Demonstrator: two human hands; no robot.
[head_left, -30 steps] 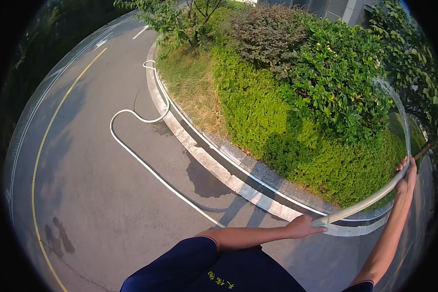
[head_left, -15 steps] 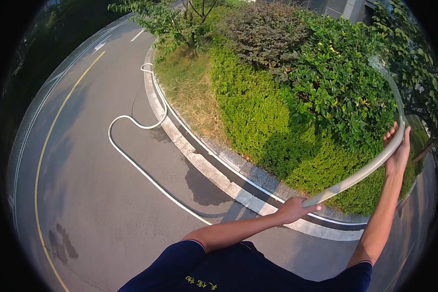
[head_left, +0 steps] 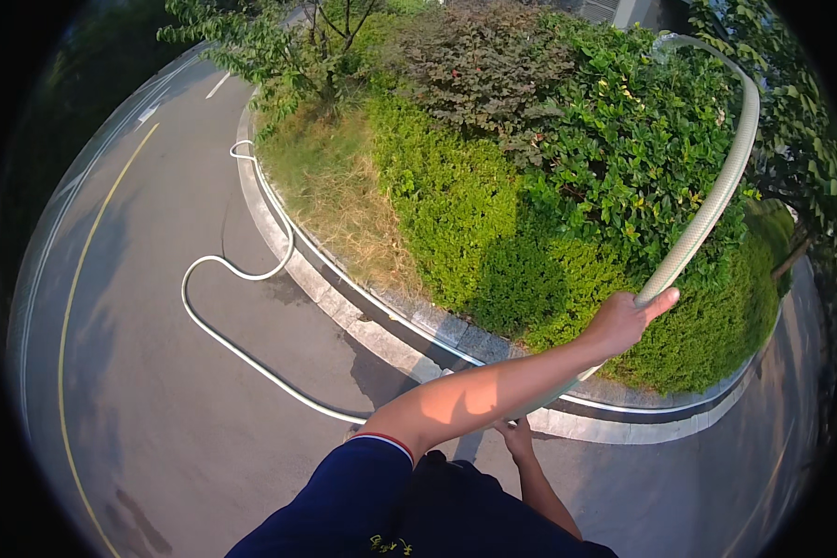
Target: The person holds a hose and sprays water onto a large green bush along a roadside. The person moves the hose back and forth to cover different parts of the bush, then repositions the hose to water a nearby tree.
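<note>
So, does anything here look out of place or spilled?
Dark wet patches stain the road beside the curb, near where the hose lies in loops on the road. The left hand lifts the hose toward the bushes. Nothing looks damaged.

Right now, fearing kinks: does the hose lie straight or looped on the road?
Looped: the hose makes one open U-bend on the road beside the curb.
</note>
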